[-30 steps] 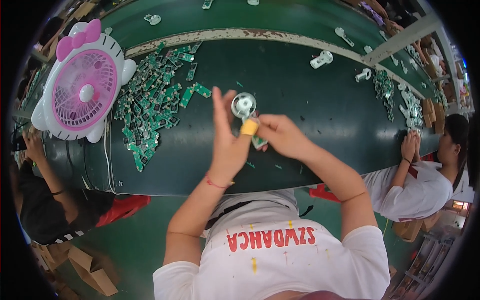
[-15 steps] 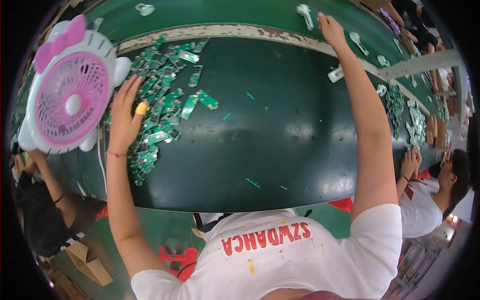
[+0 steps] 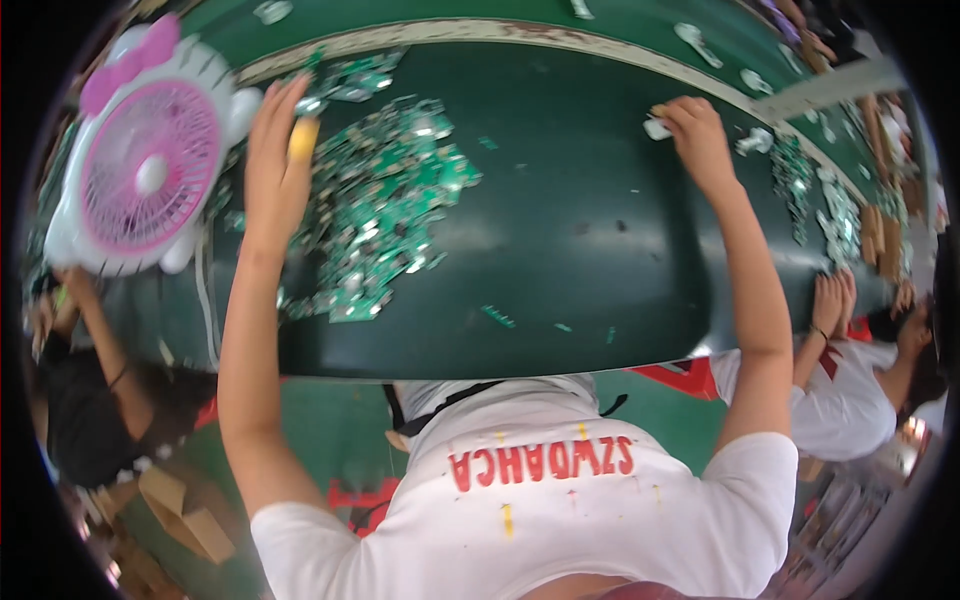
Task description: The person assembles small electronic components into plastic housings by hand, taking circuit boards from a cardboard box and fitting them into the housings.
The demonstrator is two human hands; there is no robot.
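My left hand (image 3: 278, 165) is open, its fingers stretched out and a yellow cover on the thumb. It rests at the left side of a spread pile of small green circuit boards (image 3: 385, 215). A smaller cluster of boards (image 3: 360, 78) lies just beyond, near the table's far rail. On the right, my right hand (image 3: 700, 140) has its fingertips pinched on a small white piece (image 3: 657, 129) close to the tabletop. Something yellowish shows at those fingertips; I cannot make out what it is.
A pink and white fan (image 3: 150, 174) stands at the left. Beyond the pale rail (image 3: 500, 30), white parts (image 3: 697, 44) lie on a green belt. Board strips (image 3: 793, 180) are heaped at the right. Co-workers' arms (image 3: 826, 305) show at both sides. Small green scraps (image 3: 498, 316) dot the tabletop.
The circuit boards have spread rightward, and my left hand has moved farther from me. My right hand has come back from the belt to the white piece. The whole view has shifted slightly.
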